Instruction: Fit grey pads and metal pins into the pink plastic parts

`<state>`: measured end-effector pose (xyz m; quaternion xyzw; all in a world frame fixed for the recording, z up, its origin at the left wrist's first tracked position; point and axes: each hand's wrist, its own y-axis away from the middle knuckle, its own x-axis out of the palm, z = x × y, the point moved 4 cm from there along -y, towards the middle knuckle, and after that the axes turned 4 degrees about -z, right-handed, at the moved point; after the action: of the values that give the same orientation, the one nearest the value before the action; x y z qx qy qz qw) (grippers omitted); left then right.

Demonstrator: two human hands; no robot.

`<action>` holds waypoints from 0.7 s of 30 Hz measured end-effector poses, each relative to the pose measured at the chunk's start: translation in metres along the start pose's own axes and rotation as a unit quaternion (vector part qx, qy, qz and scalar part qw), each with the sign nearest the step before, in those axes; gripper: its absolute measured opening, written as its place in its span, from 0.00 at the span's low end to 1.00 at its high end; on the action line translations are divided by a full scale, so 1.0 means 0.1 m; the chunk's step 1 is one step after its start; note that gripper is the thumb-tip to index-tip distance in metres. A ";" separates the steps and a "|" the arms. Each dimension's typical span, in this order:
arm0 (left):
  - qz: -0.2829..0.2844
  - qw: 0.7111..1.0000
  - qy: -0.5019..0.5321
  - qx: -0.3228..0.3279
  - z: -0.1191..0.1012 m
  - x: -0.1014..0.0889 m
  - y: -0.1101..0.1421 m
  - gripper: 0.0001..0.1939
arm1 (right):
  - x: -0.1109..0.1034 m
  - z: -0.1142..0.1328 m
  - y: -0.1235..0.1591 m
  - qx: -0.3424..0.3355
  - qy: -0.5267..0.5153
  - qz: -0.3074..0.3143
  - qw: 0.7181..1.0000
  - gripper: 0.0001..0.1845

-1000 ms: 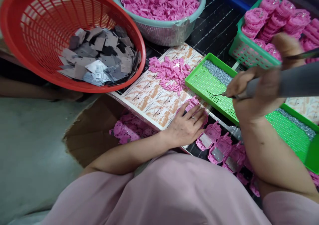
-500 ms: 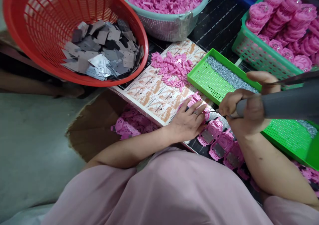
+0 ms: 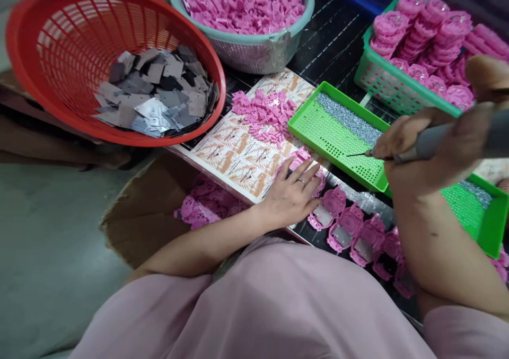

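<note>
The left hand point(image 3: 287, 199) lay spread over the pink casing point(image 3: 299, 158) beneath it, while the right hand point(image 3: 415, 174) gripped a grey driver point(image 3: 431, 140), its bit over the green tray point(image 3: 314, 129) just beyond the left hand. Screw pickup seemed in hand, likely calling for precise bit alignment.

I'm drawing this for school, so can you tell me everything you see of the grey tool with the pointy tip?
The grey, rounded tool looks like plastic, narrowing towards a thin, metal-looking bit. The right hand is wrapped around it, partly hiding it. It lies nearly level in the picture, bit pointing left, seen against a green, rectangular plastic tray; whether it touches is unclear. Its back end runs past the right edge.
</note>
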<state>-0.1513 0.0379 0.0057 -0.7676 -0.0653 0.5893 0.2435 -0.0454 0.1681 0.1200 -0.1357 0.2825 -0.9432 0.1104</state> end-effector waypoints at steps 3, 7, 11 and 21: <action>-0.030 0.999 0.023 0.039 -0.11 -0.07 0.00 0.22 | -0.07 -0.14 -0.05 -0.022 -0.002 -0.039 0.999 0.12; 0.005 0.993 0.060 0.105 -0.27 -0.03 0.00 0.25 | -0.09 -0.36 0.00 -0.011 -0.013 -0.015 1.000 0.11; 0.053 0.990 0.056 0.119 -0.29 0.06 0.00 0.29 | -0.09 -0.44 0.04 0.006 -0.014 0.000 1.000 0.10; 0.077 0.991 0.041 0.104 -0.25 0.08 -0.14 0.28 | -0.07 -0.43 0.05 0.009 0.033 0.004 0.999 0.15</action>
<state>-0.1228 0.0457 0.0098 -0.7647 0.0652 0.5775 0.2784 -0.0514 0.1876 0.0814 -0.1026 0.2780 -0.9491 0.1064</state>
